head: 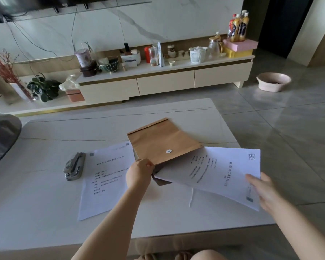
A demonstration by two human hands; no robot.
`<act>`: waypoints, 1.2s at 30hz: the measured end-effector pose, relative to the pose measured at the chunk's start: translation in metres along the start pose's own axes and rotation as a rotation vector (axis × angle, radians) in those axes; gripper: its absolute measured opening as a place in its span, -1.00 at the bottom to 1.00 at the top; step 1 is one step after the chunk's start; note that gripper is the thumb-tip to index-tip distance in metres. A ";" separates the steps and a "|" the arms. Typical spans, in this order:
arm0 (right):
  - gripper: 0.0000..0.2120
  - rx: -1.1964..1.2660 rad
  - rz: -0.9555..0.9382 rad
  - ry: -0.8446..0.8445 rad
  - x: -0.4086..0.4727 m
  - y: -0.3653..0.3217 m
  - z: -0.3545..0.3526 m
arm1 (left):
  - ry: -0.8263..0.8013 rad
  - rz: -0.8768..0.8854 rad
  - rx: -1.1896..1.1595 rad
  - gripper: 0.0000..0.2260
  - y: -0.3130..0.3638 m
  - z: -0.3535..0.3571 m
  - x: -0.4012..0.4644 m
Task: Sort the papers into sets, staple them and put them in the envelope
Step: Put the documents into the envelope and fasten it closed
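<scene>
A brown envelope with a white button clasp lies on the white table, its mouth toward me. My left hand grips the envelope's near edge and holds the mouth open. My right hand holds a printed paper set by its right end; the set's left end sits in the envelope's mouth. A second printed paper set lies flat on the table left of the envelope. A grey stapler rests just left of that set.
The table's right edge drops to a grey tiled floor. A low TV cabinet crowded with jars, bottles and a basket runs behind the table. A pink basin stands on the floor at right. A dark round object overlaps the table's left edge.
</scene>
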State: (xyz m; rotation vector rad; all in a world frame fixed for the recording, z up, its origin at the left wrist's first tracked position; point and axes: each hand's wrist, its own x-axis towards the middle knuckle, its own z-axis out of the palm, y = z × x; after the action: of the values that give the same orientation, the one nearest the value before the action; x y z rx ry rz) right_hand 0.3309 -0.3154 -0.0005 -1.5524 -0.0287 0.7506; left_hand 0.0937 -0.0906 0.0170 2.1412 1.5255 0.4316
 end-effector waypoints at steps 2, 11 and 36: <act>-0.76 0.018 -0.002 0.020 0.000 0.004 0.002 | -0.013 -0.004 -0.007 -0.87 -0.002 0.002 0.001; -0.87 0.088 0.058 0.050 -0.020 0.026 0.061 | -0.061 0.001 -0.003 -0.88 0.012 0.011 -0.001; -0.70 0.065 0.210 -0.374 0.001 0.017 0.191 | -0.052 0.017 -0.266 -0.92 -0.020 0.035 0.013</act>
State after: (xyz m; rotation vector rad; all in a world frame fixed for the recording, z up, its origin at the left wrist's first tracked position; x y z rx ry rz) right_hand 0.2353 -0.1492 -0.0034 -1.3487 -0.1172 1.1902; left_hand 0.0999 -0.0800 -0.0231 1.9450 1.3403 0.5481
